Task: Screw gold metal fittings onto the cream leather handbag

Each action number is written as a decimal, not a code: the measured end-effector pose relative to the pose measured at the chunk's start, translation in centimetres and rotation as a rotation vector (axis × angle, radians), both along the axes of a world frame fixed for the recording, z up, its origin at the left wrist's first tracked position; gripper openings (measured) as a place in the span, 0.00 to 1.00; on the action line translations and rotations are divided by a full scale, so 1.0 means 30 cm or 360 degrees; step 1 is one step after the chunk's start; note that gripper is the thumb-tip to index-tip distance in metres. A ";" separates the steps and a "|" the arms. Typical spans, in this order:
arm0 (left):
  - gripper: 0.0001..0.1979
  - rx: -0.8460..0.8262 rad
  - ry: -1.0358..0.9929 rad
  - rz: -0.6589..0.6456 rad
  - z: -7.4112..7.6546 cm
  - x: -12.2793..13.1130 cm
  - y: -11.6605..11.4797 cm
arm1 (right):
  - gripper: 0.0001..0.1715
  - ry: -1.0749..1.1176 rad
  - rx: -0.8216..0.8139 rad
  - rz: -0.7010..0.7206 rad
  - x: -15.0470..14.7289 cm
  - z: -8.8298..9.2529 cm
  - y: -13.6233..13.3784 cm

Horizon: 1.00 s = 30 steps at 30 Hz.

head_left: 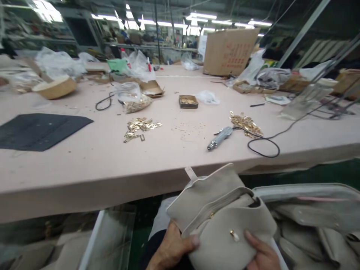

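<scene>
A light grey handbag (222, 243) is held at my lap, below the table's front edge, with its flap (208, 195) raised and its mouth partly open. My left hand (174, 243) grips its left side, thumb on the front panel. On the right, my right hand (263, 251) holds the lower front, fingers near a small gold clasp (234, 235) with a whitish piece on it. A gold zipper pull shows inside the mouth. On the table ahead lies a grey electric screwdriver (221, 138) with a black cord.
Gold metal pieces lie in piles, a left one (140, 127) and a right one (245, 123). A small box (188, 101) of parts stands between them. A dark sheet (42, 131) lies left. Bins of grey bags flank me, including the right bin (303, 187). A carton (229, 52) stands behind.
</scene>
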<state>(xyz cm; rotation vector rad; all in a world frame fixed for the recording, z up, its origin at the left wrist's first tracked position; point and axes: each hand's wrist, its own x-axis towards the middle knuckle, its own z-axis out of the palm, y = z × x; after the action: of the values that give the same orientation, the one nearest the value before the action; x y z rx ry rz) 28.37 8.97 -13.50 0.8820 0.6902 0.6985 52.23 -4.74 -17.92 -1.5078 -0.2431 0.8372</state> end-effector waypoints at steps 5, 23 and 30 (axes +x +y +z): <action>0.27 -0.0001 0.0446 0.0477 0.007 -0.133 -0.022 | 0.36 0.0454 -0.0103 0.0315 -0.102 0.031 0.011; 0.22 -0.0105 0.0416 0.0323 0.113 -0.238 0.045 | 0.37 -0.1395 -0.0143 0.0611 -0.114 0.369 0.186; 0.25 -0.0004 0.0331 0.0727 0.112 -0.240 0.005 | 0.24 -0.1650 -0.0053 0.0854 -0.107 0.339 0.293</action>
<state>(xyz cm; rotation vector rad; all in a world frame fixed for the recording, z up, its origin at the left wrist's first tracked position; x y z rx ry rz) 21.16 9.13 -10.15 0.8078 1.0973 1.0193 49.02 4.04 -7.76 -1.8258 -1.4450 0.3762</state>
